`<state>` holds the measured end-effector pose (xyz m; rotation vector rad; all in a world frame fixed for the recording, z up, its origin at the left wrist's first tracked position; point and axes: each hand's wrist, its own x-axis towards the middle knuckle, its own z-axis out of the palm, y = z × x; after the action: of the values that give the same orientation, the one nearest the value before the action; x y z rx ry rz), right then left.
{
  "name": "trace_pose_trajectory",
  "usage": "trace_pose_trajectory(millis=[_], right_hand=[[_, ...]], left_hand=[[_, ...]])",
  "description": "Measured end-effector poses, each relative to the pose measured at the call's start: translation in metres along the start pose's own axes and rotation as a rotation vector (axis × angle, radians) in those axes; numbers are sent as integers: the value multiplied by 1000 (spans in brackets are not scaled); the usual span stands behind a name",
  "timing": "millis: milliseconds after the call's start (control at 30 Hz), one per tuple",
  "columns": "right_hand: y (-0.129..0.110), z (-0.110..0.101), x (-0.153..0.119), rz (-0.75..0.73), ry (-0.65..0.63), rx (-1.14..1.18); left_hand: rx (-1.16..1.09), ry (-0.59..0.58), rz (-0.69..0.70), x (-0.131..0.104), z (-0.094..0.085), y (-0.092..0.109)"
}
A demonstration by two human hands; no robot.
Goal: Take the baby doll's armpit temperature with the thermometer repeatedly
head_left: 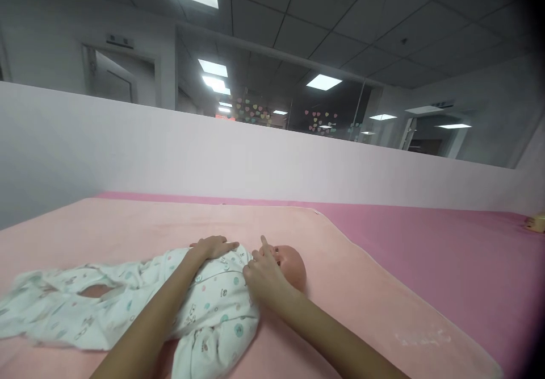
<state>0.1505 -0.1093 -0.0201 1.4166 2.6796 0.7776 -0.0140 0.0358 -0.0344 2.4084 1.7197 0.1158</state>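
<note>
Nearest the camera we see both forearms coming in from the bottom edge and meeting over a baby doll (293,265) lying on its back on a pink blanket (361,305). The doll wears a white printed sleepsuit (208,299); its bare head points right, and the legs trail left, blurred, toward the frame edge. Sleepsuit gapes open at the leg area, with pinkish doll body showing through. One loose sleeve flops toward us, just beside the left forearm. Left hand (213,246) lies palm-down, flat on the doll's chest at the far side, fingers stretched out and close together, holding nothing. Right hand (264,277) sits at the collar, touching the fabric next to the doll's chin; index finger pokes up, other fingers curl down onto the neckline. We cannot tell whether they actually pinch the cloth. The blanket covers the near-left part of a darker pink mat (447,248), its edge running diagonally to the right. Small yellowish object (537,223) at the far right edge of the mat, well apart from the doll, too small to identify. Behind the mat stands a pale partition wall (213,157). Past it: glass panels with heart stickers (255,112), a doorway on the left, ceiling light panels.
</note>
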Motion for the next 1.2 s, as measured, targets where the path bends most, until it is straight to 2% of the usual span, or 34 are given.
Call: trace_pose_trajectory(millis=[100, 233, 400, 500, 600, 700, 800, 867, 933, 1000, 1067, 1133, 1200], right_hand=[[5, 2, 5, 45, 54, 22], [15, -1, 20, 167, 108, 108], [30, 4, 50, 232, 60, 219], [39, 11, 66, 344, 38, 254], [45, 17, 73, 449, -24, 326], [53, 21, 69, 462, -93, 466], [76, 19, 55, 461, -35, 706], [100, 20, 40, 480, 43, 900], [125, 27, 24, 528, 53, 1138], [143, 47, 9, 593, 57, 1413], [151, 75, 0, 555, 62, 1832], [147, 104, -4, 464, 50, 2213], [133, 124, -4, 433, -33, 2383]], left_hand=[[-34, -47, -14, -1, 1, 0], [-29, -22, 4, -4, 2, 1], [-25, -7, 1, -5, 3, 3], [-19, 3, 5, -3, 4, 2], [-12, 9, -11, -4, 5, 3], [-17, 3, 8, -7, 4, 5], [-27, -3, 48, -10, 2, 8], [-25, -6, 45, -10, 2, 8], [-20, -9, 33, -9, 2, 9], [-15, -4, 22, -6, 3, 9], [-14, 5, 19, -3, 4, 8], [-15, 11, 30, 1, 6, 7], [-19, 13, 41, 3, 7, 5]])
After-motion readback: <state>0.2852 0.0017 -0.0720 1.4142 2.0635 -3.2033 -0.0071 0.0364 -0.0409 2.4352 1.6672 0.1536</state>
